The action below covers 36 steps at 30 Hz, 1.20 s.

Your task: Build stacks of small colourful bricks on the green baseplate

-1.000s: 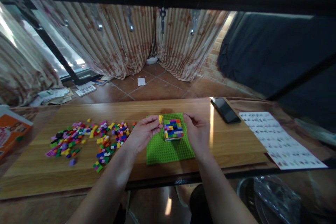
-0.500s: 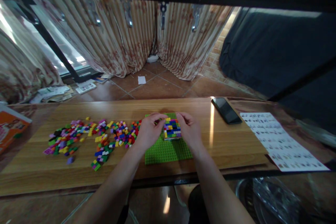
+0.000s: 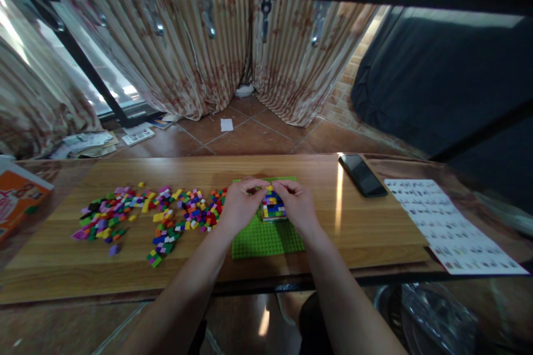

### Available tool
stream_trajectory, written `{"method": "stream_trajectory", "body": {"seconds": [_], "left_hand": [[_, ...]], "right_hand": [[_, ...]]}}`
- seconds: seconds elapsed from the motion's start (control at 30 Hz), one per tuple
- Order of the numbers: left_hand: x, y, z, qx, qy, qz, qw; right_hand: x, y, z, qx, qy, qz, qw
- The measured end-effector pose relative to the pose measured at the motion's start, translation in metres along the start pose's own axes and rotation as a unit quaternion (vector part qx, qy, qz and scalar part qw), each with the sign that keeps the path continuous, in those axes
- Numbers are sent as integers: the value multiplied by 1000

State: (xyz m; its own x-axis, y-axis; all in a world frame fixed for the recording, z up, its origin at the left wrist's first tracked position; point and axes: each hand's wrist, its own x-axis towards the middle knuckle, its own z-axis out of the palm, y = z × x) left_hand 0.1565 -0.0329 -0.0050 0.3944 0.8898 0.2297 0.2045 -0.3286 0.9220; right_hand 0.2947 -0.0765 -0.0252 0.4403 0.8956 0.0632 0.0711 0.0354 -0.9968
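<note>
A many-coloured block of small bricks (image 3: 272,208) stands on a green baseplate (image 3: 266,236) in the middle of the wooden table (image 3: 208,169). My left hand (image 3: 239,205) and my right hand (image 3: 293,205) are both over the block, fingertips meeting at its top. Their fingers are curled and pinched together there, pressing on the bricks. A small yellow brick shows between the fingertips on top of the block. Much of the block is hidden by my hands.
Loose small bricks (image 3: 158,216) in many colours lie spread to the left of the baseplate. A black phone (image 3: 362,175) and a printed sheet (image 3: 449,224) lie at the right. An orange box (image 3: 19,197) sits at the far left edge.
My left hand carried the yellow brick from beside the block onto its top. My right hand moved in from the block's right side, so both hands now meet over it.
</note>
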Motion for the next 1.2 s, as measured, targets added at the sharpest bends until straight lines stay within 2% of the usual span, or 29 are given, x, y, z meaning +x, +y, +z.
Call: {"method": "stream_trajectory", "body": {"seconds": [0.17, 0.3, 0.63, 1.03, 1.2], "left_hand": [[0, -2, -1, -78, -4, -52, 996], [0, 0, -2, -97, -6, -86, 992], [0, -7, -1, -84, -13, -103, 991], [-2, -2, 0, -113, -8, -113, 987], [-3, -3, -1, -91, -9, -103, 990]], "right_hand": [[-1, -4, -1, -2, -7, 11, 1000], [-2, -6, -1, 3, -9, 20, 1000], [-2, -2, -1, -55, -4, -14, 998], [-4, -4, -2, -53, -19, -3, 998], [-4, -5, -3, -71, -20, -1, 997]]}}
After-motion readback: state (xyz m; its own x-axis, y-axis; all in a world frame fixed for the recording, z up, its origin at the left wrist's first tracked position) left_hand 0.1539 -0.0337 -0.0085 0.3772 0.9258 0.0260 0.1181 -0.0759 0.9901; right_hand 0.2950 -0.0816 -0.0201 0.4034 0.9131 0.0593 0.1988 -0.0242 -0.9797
